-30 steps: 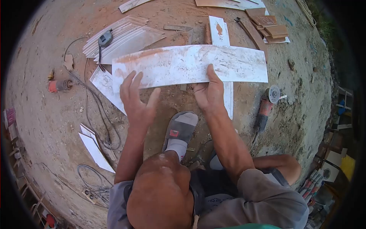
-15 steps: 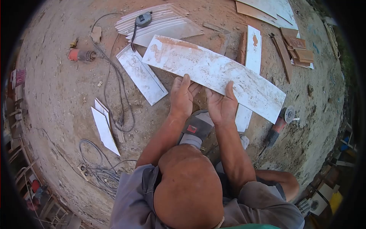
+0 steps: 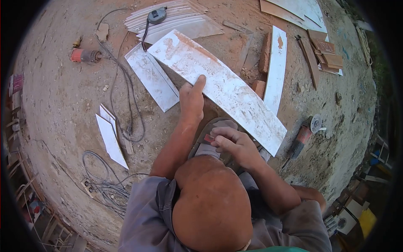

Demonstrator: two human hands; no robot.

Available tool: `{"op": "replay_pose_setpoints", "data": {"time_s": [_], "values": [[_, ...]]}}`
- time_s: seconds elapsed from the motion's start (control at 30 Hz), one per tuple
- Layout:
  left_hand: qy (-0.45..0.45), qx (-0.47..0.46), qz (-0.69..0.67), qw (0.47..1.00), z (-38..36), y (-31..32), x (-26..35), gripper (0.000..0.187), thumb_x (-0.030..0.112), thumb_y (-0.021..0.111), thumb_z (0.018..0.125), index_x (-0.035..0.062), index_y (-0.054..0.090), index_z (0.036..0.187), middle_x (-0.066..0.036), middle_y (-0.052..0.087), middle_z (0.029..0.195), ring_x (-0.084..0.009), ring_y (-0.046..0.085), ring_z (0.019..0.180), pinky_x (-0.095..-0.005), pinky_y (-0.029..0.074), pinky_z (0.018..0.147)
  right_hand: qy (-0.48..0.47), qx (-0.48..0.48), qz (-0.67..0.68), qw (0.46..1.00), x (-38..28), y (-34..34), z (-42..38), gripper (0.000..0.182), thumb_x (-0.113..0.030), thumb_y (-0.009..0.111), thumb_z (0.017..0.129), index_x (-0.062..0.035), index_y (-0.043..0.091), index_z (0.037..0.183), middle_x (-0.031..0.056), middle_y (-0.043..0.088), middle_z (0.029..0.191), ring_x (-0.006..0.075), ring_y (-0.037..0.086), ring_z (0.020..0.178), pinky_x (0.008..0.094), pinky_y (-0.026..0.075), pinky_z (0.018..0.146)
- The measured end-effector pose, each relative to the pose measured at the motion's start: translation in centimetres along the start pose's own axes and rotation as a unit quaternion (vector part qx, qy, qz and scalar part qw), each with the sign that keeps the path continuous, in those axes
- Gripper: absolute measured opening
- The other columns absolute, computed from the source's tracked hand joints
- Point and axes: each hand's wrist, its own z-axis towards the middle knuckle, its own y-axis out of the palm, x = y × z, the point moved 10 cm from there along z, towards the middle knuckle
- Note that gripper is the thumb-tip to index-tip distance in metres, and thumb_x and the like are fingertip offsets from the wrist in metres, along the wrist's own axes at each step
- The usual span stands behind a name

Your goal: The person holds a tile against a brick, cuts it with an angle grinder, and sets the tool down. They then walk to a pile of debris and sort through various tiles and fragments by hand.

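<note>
My left hand (image 3: 192, 101) is shut on a long, dusty white tile strip (image 3: 226, 86), its thumb lying on the upper face and the other fingers hidden underneath. The strip slants from upper left to lower right. Off its near edge, my right hand (image 3: 236, 147) hovers over my shoe (image 3: 222, 122), fingers loosely bent and thumb apart from the forefinger. Nothing shows between them. Below the strip's far left end lies another white tile piece (image 3: 152, 80).
A tape measure (image 3: 157, 16) rests on stacked tiles (image 3: 180, 31). An angle grinder (image 3: 303, 138) lies at right, a red power tool (image 3: 85, 55) at left. Cables (image 3: 111, 185) cross the dirt. Brown offcuts (image 3: 329, 54), a metal square (image 3: 247, 40) and a narrow tile (image 3: 277, 67) lie beyond.
My right hand has let go of the tile strip and drawn back toward my shoe. The strip has tilted more steeply, its right end lower and nearer, still in my left hand.
</note>
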Motion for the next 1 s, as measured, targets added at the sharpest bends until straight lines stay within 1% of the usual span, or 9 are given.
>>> {"op": "replay_pose_setpoints", "data": {"time_s": [0.03, 0.1, 0.17, 0.27, 0.33, 0.4, 0.57, 0.87, 1.0], "values": [[0.028, 0.005, -0.011, 1.0, -0.1, 0.0, 0.8, 0.033, 0.024, 0.058, 0.096, -0.0072, 0.06, 0.106, -0.011, 0.067, 0.092, -0.016, 0.065, 0.08, -0.0292, 0.053, 0.068, -0.065, -0.032, -0.113, 0.991, -2.2, 0.5, -1.1, 0.04, -0.024, 0.059, 0.095, 0.0012, 0.055, 0.126, 0.0134, 0.059, 0.121, 0.0177, 0.058, 0.11, 0.0349, 0.049, 0.092], [0.063, 0.008, -0.022, 0.998, 0.0, -0.3, 1.9, 0.034, 0.025, 0.056, 0.097, -0.0083, 0.061, 0.104, -0.01, 0.066, 0.093, -0.014, 0.063, 0.081, -0.0289, 0.051, 0.071, -0.278, 0.155, -0.254, 0.913, -8.3, -3.4, -2.4, 0.041, -0.022, 0.066, 0.09, 0.003, 0.058, 0.122, 0.0167, 0.061, 0.118, 0.024, 0.06, 0.11, 0.0342, 0.048, 0.092], [0.062, 0.033, -0.019, 0.997, 0.3, -1.1, 1.3, 0.039, 0.028, 0.056, 0.098, -0.0098, 0.059, 0.108, -0.012, 0.065, 0.101, -0.0153, 0.061, 0.093, -0.0311, 0.049, 0.083, -0.335, 0.315, -0.404, 0.791, -11.5, -7.7, -2.6, 0.042, -0.023, 0.066, 0.087, 0.003, 0.058, 0.119, 0.0219, 0.06, 0.117, 0.0358, 0.059, 0.11, 0.0392, 0.046, 0.094], [0.057, 0.048, -0.061, 0.995, 0.2, -1.4, 0.6, 0.048, 0.033, 0.055, 0.099, -0.0114, 0.054, 0.117, -0.016, 0.062, 0.111, -0.018, 0.059, 0.1, -0.032, 0.048, 0.088, -0.266, 0.403, -0.435, 0.76, -8.9, -15.5, 0.4, 0.053, -0.029, 0.068, 0.086, 0.005, 0.053, 0.124, 0.0259, 0.056, 0.123, 0.0392, 0.055, 0.114, 0.0439, 0.044, 0.097], [0.061, 0.034, -0.098, 0.993, 0.5, -1.4, 0.0, 0.06, 0.037, 0.054, 0.099, -0.0139, 0.044, 0.129, -0.02, 0.056, 0.125, -0.0258, 0.058, 0.113, -0.0369, 0.046, 0.099, -0.131, 0.46, -0.519, 0.709, -5.6, -20.4, 2.0, 0.074, -0.037, 0.071, 0.082, 0.0072, 0.041, 0.133, 0.0309, 0.047, 0.13, 0.0427, 0.049, 0.12, 0.0472, 0.042, 0.099], [0.041, 0.041, -0.1, 0.993, 0.5, -1.5, -0.3, 0.062, 0.04, 0.052, 0.099, -0.0117, 0.042, 0.132, -0.02, 0.055, 0.128, -0.0279, 0.057, 0.116, -0.0395, 0.045, 0.101, -0.042, 0.471, -0.464, 0.749, -2.7, -21.9, 3.5, 0.094, -0.044, 0.075, 0.077, 0.0072, 0.028, 0.141, 0.0337, 0.04, 0.134, 0.0454, 0.045, 0.122, 0.0482, 0.041, 0.101], [0.025, 0.055, -0.083, 0.995, 0.6, -0.8, -0.3, 0.065, 0.045, 0.048, 0.1, -0.008, 0.039, 0.137, -0.019, 0.053, 0.132, -0.0304, 0.057, 0.117, -0.0414, 0.046, 0.101, -0.026, 0.505, -0.49, 0.71, -2.3, -20.8, 4.7, 0.103, -0.048, 0.077, 0.074, 0.0049, 0.022, 0.144, 0.0302, 0.043, 0.131, 0.0441, 0.048, 0.12, 0.0488, 0.043, 0.099], [0.022, -0.042, -0.059, 0.997, 1.6, 3.6, -2.5, 0.061, 0.042, 0.044, 0.102, -0.0096, 0.041, 0.133, -0.019, 0.056, 0.126, -0.026, 0.06, 0.11, -0.0379, 0.05, 0.093, -0.088, 0.468, -0.469, 0.744, -1.5, -23.7, 5.3, 0.101, -0.046, 0.078, 0.071, 0.0067, 0.027, 0.141, 0.0299, 0.047, 0.125, 0.0451, 0.055, 0.108, 0.0483, 0.048, 0.092], [-0.001, -0.062, -0.002, 0.998, 1.7, 5.6, -3.4, 0.062, 0.042, 0.045, 0.102, -0.0081, 0.039, 0.137, -0.018, 0.055, 0.128, -0.0273, 0.059, 0.113, -0.0387, 0.049, 0.097, -0.051, 0.442, -0.429, 0.786, -1.3, -24.8, 5.5, 0.099, -0.044, 0.079, 0.067, 0.0089, 0.034, 0.137, 0.0299, 0.05, 0.121, 0.0444, 0.055, 0.111, 0.0474, 0.048, 0.091]]}}
